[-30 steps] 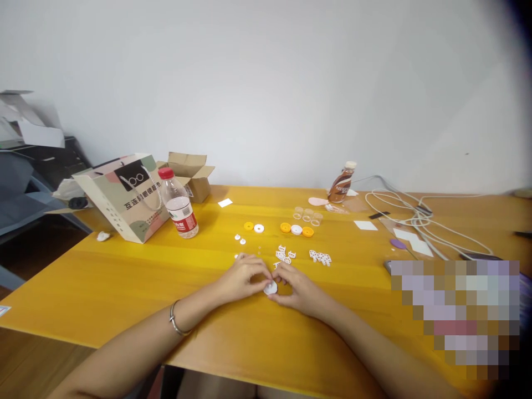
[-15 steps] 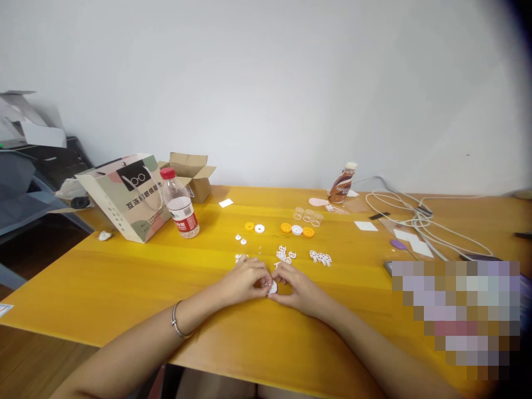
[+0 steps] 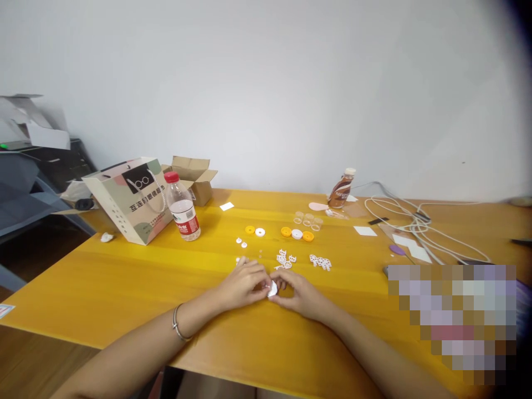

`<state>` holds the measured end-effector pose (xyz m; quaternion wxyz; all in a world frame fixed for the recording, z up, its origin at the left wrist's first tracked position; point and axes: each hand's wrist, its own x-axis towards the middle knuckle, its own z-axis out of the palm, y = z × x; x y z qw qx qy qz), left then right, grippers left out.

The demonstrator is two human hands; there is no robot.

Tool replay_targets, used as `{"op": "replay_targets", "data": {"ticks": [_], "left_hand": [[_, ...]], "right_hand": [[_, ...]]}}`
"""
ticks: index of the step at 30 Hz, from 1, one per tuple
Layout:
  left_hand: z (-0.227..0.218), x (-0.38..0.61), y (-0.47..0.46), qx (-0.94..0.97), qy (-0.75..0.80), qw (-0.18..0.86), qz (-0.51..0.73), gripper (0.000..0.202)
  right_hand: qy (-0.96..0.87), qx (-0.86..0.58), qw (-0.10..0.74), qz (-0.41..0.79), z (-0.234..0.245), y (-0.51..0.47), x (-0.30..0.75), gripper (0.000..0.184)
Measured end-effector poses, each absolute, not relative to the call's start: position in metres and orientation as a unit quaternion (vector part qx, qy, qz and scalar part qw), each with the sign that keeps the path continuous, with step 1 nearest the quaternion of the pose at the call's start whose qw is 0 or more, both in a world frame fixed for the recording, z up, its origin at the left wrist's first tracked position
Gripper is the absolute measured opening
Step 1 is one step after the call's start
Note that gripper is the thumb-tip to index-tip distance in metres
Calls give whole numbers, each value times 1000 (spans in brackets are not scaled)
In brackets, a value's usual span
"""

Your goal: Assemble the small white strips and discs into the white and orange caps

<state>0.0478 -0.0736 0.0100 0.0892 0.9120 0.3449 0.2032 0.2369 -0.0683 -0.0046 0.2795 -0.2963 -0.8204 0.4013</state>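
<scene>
Between my fingertips, low over the wooden table (image 3: pixel 124 293), is a small white round plastic part (image 3: pixel 272 288). My left hand (image 3: pixel 246 284) pinches its left side with fingers closed. My right hand (image 3: pixel 298 295) grips its right edge between thumb and fingers. Just beyond my hands lies a loose pile of white plastic pieces (image 3: pixel 285 259). Small white knobbed discs (image 3: pixel 244 245) sit past my left hand. Farther back are a yellow ring (image 3: pixel 250 229), a white ring (image 3: pixel 260 232), and a row of yellow and white discs (image 3: pixel 296 234). Fine detail of the held part is hidden.
Clear plastic rings (image 3: pixel 308 220) and more white pieces (image 3: pixel 320 261) lie beyond my right hand. A water bottle (image 3: pixel 183 213), paper bag (image 3: pixel 141 205) and open cardboard box (image 3: pixel 199 183) stand left. A brown drink bottle (image 3: pixel 342 189) and tangled white cables (image 3: pixel 415 221) are at right.
The view has shifted slightly, so the table items appear a little lower. Both hands stay on the white round part, which now shows slightly more of its face.
</scene>
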Motion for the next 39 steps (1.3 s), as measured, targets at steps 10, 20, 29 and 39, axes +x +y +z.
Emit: {"op": "replay_targets", "data": {"ticks": [10, 20, 29, 39], "left_hand": [[9, 29, -45, 846, 443, 55, 292, 20], [-6, 6, 1, 809, 537, 15, 240, 16], [10, 39, -46, 858, 389, 86, 325, 16], [9, 24, -34, 824, 479, 46, 299, 12]], "right_hand": [[-626, -366, 353, 592, -14, -57, 231, 35], [-586, -388, 371, 606, -14, -53, 229, 41], [-587, -382, 395, 594, -17, -51, 230, 40], [-589, -388, 397, 587, -21, -48, 231, 39]]}}
